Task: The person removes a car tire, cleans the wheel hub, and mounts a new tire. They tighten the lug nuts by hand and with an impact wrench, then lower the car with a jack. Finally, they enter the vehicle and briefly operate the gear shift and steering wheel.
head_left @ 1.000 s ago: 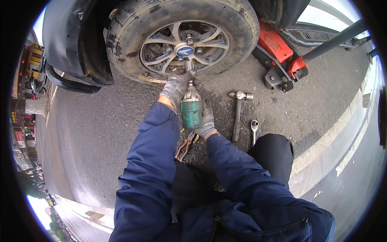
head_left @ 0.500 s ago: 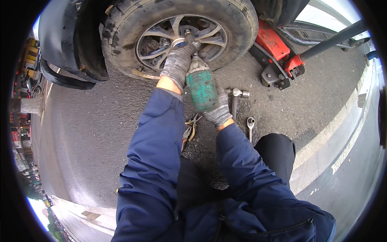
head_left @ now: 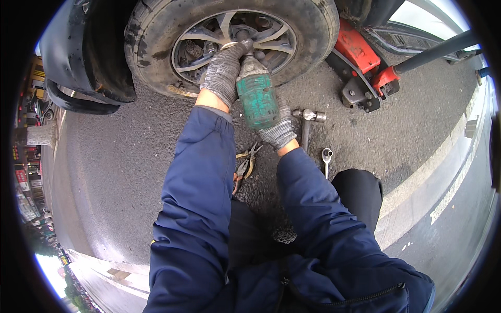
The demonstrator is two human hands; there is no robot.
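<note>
A worn green-and-grey impact wrench (head_left: 258, 101) points away from me at the middle of a car wheel (head_left: 156, 70). My left hand (head_left: 223, 73), in a grey knitted glove, is closed around the front end of the tool, by its dark socket (head_left: 243, 36). That socket reaches in among the grey spokes; whether it sits on a nut I cannot tell. My right hand (head_left: 279, 129), gloved the same way, grips the wrench from behind and below. The tool's body partly hides those fingers, and the trigger is out of sight.
A ball-peen hammer (head_left: 307, 122), a ratchet (head_left: 326, 159) and pliers (head_left: 244, 169) lie on the asphalt close to my arms. Right of the wheel stands a red floor jack (head_left: 357, 49) with a long dark handle (head_left: 436, 52). A black bumper piece (head_left: 86, 57) hangs at the left.
Both hands and the wrench have moved slightly forward, and the socket sits further into the wheel's centre. More of the pliers shows beside my left sleeve. The view has shifted a little.
</note>
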